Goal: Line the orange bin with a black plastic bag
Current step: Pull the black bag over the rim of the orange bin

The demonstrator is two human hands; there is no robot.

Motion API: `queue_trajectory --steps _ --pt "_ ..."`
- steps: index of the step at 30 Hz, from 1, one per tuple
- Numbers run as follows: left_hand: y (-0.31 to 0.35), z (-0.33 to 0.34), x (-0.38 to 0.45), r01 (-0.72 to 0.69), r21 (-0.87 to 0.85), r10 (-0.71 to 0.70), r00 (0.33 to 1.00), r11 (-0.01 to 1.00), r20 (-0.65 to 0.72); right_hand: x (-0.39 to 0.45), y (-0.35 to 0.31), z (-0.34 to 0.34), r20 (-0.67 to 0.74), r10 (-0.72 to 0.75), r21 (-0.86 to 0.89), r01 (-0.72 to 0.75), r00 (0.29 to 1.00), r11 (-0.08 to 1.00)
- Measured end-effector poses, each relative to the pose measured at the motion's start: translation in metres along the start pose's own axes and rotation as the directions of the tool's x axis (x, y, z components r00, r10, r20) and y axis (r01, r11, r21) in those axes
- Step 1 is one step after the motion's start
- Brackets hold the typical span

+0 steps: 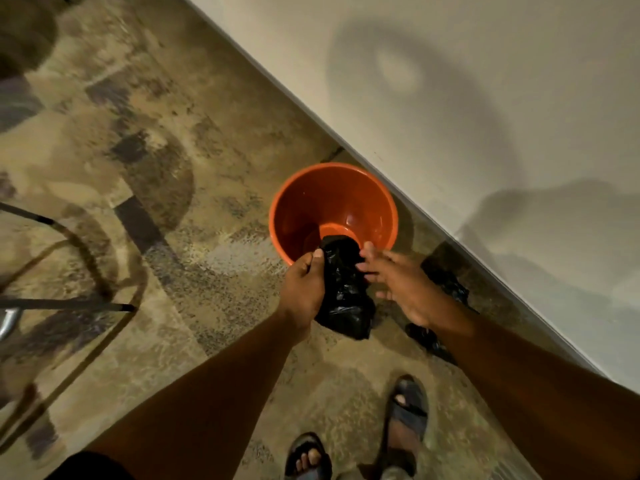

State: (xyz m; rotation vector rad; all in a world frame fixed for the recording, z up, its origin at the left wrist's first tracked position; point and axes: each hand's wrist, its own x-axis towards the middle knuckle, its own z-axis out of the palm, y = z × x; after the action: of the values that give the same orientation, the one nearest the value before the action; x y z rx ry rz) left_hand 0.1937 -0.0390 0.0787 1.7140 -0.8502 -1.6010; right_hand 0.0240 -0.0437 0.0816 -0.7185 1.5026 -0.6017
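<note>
The orange bin (304, 199) stands upright on the floor beside the wall, open and with nothing inside. A crumpled, still bunched black plastic bag (343, 289) hangs over the bin's near rim. My left hand (304, 285) grips the bag's left edge between thumb and fingers. My right hand (398, 278) is at the bag's right side with fingers spread, its fingertips touching the plastic without a clear hold.
A white wall (450, 98) runs diagonally just behind the bin. More black plastic (446, 285) lies on the floor under my right forearm. My sandalled feet (408, 410) stand close below. Dark metal chair legs (69, 303) stand at the left on the patterned carpet.
</note>
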Motion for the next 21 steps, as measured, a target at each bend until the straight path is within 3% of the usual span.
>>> queue_trajectory --steps 2,4,13,18,21 --pt "0.013 -0.002 0.007 0.042 -0.018 -0.043 0.999 0.999 -0.014 0.005 -0.006 0.009 0.155 -0.004 -0.104 0.020 0.988 0.994" --pt "0.022 0.001 0.013 0.044 -0.016 -0.045 0.998 0.999 -0.041 0.016 -0.007 0.017 0.148 -0.059 -0.221 0.091 0.987 0.971" --pt "0.059 0.017 0.038 -0.061 0.067 0.079 0.950 0.996 -0.302 0.051 -0.046 -0.012 -0.123 -0.245 -0.195 0.219 0.962 0.956" --pt "0.078 0.003 0.062 -0.065 -0.052 0.032 0.875 0.997 -0.483 0.076 -0.071 -0.048 -0.406 -0.125 -0.037 0.121 0.905 0.992" --pt "0.084 -0.006 0.072 -0.070 -0.125 -0.023 0.784 0.990 -0.621 0.084 -0.074 -0.063 -0.466 -0.042 0.032 0.065 0.884 0.997"
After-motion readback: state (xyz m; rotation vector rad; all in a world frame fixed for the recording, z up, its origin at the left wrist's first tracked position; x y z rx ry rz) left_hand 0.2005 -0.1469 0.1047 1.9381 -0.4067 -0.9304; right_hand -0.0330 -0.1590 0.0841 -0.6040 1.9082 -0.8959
